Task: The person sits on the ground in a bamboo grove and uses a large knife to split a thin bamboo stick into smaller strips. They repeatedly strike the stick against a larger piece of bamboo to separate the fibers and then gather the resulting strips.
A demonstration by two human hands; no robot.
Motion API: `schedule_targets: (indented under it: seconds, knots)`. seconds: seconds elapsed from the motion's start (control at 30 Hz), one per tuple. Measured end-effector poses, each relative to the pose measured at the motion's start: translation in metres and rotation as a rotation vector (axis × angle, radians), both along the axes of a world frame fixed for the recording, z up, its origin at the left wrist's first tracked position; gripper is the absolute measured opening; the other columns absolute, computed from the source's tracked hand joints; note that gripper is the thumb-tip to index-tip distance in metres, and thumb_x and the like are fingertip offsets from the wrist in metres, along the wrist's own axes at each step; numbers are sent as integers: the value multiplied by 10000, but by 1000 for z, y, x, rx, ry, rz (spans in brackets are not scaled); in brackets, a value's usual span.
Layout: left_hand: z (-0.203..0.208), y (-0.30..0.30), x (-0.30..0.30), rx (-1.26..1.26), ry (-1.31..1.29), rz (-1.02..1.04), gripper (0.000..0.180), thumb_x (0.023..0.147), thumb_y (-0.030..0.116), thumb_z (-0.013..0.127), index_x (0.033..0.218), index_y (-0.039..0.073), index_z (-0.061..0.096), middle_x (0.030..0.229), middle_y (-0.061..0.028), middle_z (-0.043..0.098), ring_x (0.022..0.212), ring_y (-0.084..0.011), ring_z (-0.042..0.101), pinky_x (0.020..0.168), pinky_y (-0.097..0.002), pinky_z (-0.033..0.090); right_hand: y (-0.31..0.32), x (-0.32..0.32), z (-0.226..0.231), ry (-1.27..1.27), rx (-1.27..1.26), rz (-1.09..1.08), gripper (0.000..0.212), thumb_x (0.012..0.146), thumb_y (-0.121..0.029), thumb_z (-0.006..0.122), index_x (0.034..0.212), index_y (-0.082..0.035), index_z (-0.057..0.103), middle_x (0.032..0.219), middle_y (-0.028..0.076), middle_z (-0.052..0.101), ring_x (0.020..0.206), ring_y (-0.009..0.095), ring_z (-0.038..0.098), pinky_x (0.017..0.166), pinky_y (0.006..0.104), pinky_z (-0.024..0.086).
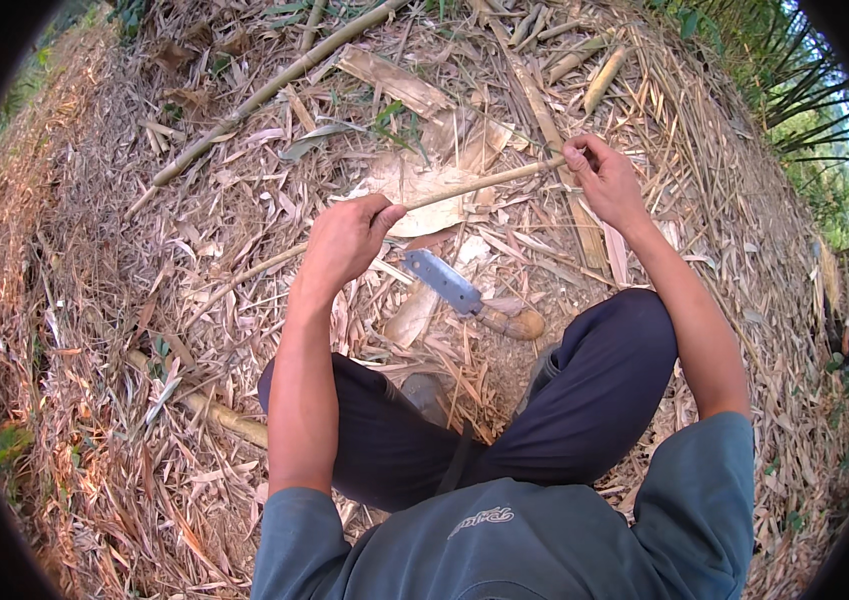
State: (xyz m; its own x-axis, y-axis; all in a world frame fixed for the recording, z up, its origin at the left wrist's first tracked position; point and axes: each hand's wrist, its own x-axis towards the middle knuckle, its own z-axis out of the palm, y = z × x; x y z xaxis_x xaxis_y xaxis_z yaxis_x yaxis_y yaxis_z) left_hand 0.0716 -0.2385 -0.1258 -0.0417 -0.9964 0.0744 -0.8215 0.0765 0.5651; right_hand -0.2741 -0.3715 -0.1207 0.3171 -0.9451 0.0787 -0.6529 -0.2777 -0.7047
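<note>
Evidently one cane (484,183), slender and straw-coloured, spanning from fingers to fingers above the ground litter (174,500), and seeming to run on past the left fingers, leftward and toward the body. Left hand (344,235): fingers wrapped round the shaft, thumb laid along it. Right hand (606,182): fingers narrowed to a pinch at the far right end. Handling, as judged: light in weight; stiff along its length with some spring; smooth-skinned, so likely to slide or roll in a loose pinch; apt to split along the grain if bent hard. Best hold: a full wrap near mid-length, where the left fingers sit, with the right fingertips steadying the tip; a rough or splintered edge would call for care. Also listed: one knife (444,282), broad grey blade, wooden handle (512,322), lying on the litter, apart from both sets of fingers, between them sideways and nearer the body.
</note>
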Motion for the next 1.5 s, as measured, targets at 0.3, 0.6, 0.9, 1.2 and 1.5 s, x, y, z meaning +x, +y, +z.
schedule_targets:
  seconds: [0.3, 0.6, 0.9, 1.2, 1.5]
  knots:
    - [7, 1, -4, 144, 65, -18, 391, 990, 401, 554, 902, 37, 666, 712, -197, 628, 711, -408, 607, 648, -477, 458, -2, -6, -7, -273, 115, -31, 315, 979, -310, 641, 1105, -22, 613, 695, 1, 583, 595, 76, 505, 569, 251, 426]
    - [3, 0, -9, 92, 165, -131, 335, 970, 369, 592, 982, 40, 653, 733, -225, 628, 708, -430, 596, 633, -484, 448, 3, 26, 17, -438, 212, 83, 388, 977, -336, 641, 1162, 5, 612, 751, 35, 645, 603, 68, 576, 573, 221, 461]
    - [22, 4, 45, -432, 152, 663, 251, 1001, 281, 619, 1002, 32, 648, 650, -2, 540, 549, -98, 435, 492, -288, 318, -41, 105, -64, 307, 64, 106, 462, 941, -479, 582, 1133, -65, 652, 968, 142, 723, 857, 285, 705, 779, 419, 544]
    - [21, 24, 79, -820, -104, 827, 192, 951, 213, 676, 984, 23, 673, 663, -78, 638, 551, -169, 595, 505, -322, 430, 142, 66, -266, 1008, 280, 444, 441, 928, -431, 599, 1182, -72, 621, 1069, 180, 703, 999, 318, 685, 979, 503, 457]
    - [14, 22, 80, -762, -75, 870, 234, 957, 263, 680, 916, 33, 665, 574, 20, 511, 486, -93, 437, 456, -282, 302, 164, 61, -287, 876, 149, 320, 358, 975, -407, 531, 1096, -77, 599, 986, 187, 689, 895, 327, 679, 985, 495, 391]
